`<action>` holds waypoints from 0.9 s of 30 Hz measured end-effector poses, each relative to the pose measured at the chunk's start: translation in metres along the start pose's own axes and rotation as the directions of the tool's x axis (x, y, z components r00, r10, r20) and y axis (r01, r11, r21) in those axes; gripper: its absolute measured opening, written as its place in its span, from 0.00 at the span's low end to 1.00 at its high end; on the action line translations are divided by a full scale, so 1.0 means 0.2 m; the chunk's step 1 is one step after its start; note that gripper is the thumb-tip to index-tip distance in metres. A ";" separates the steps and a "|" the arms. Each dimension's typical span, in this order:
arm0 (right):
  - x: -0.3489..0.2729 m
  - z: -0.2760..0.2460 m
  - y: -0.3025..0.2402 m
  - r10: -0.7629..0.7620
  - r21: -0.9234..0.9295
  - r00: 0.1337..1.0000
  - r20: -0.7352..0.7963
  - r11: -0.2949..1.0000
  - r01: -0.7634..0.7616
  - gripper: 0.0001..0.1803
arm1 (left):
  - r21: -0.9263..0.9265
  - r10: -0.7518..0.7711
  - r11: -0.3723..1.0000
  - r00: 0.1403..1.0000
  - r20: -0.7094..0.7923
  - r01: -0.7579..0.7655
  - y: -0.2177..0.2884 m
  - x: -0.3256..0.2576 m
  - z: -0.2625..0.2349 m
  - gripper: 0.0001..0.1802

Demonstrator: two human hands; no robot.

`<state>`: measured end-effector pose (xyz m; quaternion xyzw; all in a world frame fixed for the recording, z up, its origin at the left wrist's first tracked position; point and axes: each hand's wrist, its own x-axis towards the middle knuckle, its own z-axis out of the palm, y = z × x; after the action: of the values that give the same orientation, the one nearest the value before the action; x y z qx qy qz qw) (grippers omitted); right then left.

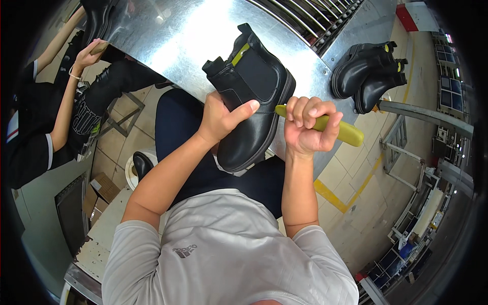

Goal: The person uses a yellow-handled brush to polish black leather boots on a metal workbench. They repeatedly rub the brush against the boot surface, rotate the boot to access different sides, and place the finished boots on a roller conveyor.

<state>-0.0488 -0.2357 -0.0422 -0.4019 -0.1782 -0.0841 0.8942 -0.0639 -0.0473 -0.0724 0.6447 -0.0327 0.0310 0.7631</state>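
A black ankle boot (243, 129) with a dark side panel and a yellow-green pull tab lies tilted over my lap, its toe towards me and its shaft over the metal table. My left hand (221, 118) is closed round its ankle, the thumb pressed on the upper. In the fist of my right hand (310, 124) is a yellow-green tapered stick tool (346, 133). Its narrow end meets the boot's right side, close to the sole edge. Whether a blade or tip sits at that end is hidden.
The shiny metal table (168, 38) carries a rack of metal rods (305, 20). Several black boots (363, 73) stand at its right edge. To my left, a co-worker's hand (86, 56) holds a brown object. A cardboard box (105, 187) and a white bucket (131, 173) are at lower left.
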 end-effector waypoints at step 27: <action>-0.74 0.50 -0.05 0.343 -0.526 0.817 0.464 0.848 -0.057 0.09 | -0.092 -0.089 0.992 0.996 0.017 0.090 -0.03 -0.02 0.00 0.21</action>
<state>-0.2135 -0.1650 -0.0313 -0.6387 -0.3511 0.0884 0.6789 -0.0669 -0.0484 -0.0778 0.6097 -0.0100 -0.0090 0.7925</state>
